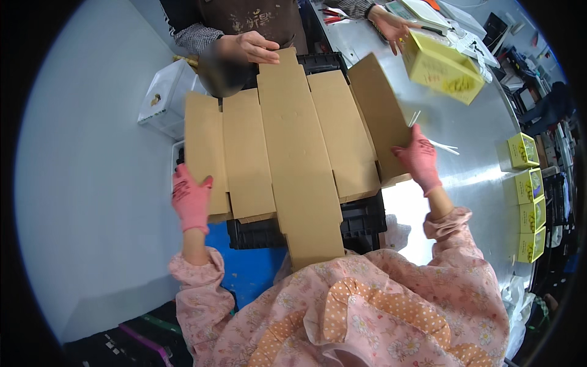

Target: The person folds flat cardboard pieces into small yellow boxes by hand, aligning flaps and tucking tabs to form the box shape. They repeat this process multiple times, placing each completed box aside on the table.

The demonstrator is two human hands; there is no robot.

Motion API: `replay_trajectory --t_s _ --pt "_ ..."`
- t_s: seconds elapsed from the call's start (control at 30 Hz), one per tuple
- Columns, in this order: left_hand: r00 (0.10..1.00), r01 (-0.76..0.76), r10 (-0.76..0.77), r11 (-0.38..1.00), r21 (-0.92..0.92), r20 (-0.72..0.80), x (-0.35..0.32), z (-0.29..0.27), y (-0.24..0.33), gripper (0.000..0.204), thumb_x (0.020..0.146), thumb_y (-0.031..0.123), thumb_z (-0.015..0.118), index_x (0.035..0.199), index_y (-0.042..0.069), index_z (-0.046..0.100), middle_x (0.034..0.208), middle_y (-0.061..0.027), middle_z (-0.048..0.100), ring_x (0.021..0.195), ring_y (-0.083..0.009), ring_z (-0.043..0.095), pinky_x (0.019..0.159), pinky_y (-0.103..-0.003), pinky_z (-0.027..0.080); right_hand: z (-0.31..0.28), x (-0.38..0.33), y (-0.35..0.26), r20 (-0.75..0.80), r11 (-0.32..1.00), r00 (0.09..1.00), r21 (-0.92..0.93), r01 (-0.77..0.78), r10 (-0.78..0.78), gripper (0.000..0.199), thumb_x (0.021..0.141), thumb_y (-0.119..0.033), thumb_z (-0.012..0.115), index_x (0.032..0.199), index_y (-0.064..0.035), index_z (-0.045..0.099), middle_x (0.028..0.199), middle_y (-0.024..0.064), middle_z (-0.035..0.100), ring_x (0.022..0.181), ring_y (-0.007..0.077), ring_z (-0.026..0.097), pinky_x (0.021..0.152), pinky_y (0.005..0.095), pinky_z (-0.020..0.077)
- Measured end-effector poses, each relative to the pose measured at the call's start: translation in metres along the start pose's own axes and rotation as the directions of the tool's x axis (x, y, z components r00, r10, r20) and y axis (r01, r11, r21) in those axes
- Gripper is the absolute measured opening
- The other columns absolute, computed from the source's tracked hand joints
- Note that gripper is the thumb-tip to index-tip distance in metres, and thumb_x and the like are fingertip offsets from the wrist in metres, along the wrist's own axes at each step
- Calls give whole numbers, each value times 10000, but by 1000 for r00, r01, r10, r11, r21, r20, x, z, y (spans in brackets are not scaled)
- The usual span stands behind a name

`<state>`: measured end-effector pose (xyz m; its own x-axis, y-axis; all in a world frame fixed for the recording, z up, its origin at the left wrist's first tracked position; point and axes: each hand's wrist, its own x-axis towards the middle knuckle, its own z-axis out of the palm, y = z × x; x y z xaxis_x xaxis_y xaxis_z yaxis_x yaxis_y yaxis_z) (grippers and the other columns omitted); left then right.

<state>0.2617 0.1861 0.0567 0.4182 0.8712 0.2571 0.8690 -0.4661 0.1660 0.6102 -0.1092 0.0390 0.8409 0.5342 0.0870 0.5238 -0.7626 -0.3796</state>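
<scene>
A flat brown cardboard box blank (295, 140), creased into several panels, lies before me across a black plastic crate (362, 220). At its left panel (205, 144) is my left hand (192, 199) in a pink glove, open, the thumb spread from the fingers and over the cardboard. The right panel (380, 116) is tilted up. My right hand (420, 160), also gloved in pink, closes on that panel's outer edge, thumb on the facing side. Across from me, a co-worker's bare hand (254, 48) touches the blank's far end.
The co-worker's other hand (391, 27) is beside a yellow box (443, 67) above the metal table (471, 137). White strips (443, 147) lie there. Several small yellow boxes (531, 217) line the table's right edge. A white container (168, 92) stands by the left wall.
</scene>
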Motion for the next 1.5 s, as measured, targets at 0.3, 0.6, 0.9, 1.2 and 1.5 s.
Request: replay_trajectory --t_s 0.3,0.6,0.9,1.2,1.5 --pt "962 -178 242 907 -381 127 -37 71 58 485 854 348 624 1216 44 517 1149 -221 573 1008 -405 574 875 -467 483 80 -43 -84 108 912 906 9 410 -409 271 898 -208 552 1117 -55 508 927 195 633 838 371 625 720 479 495" --pt "978 140 -91 954 -266 188 -33 83 22 756 697 588 763 1080 -36 576 1144 -211 601 1098 -358 547 955 -419 440 54 -37 -10 331 869 941 442 -222 71 788 812 -484 692 1350 17 407 1260 226 561 1154 347 558 995 401 426" --pt "859 409 -12 617 -673 511 -18 25 37 525 730 232 813 1100 -13 531 1035 -158 664 996 -247 629 832 -337 501 34 -4 -30 388 737 921 633 -238 -36 567 766 -282 751 1173 44 527 1038 126 641 931 177 607 827 294 481" --pt "912 -336 303 938 79 278 -63 -6 191 703 786 133 650 1429 101 367 1462 -230 361 977 -341 635 810 -409 546 40 -60 -134 29 920 954 275 278 -297 581 813 -153 633 1342 -118 394 1076 190 580 888 393 623 751 459 514" --pt "269 -98 811 560 -823 520 11 -41 79 651 686 168 791 1287 120 545 1552 -109 208 1370 -245 352 1045 -362 389 -3 6 -49 125 495 524 562 662 -842 469 793 -68 644 1249 -141 563 1276 178 467 1112 357 543 934 401 473"
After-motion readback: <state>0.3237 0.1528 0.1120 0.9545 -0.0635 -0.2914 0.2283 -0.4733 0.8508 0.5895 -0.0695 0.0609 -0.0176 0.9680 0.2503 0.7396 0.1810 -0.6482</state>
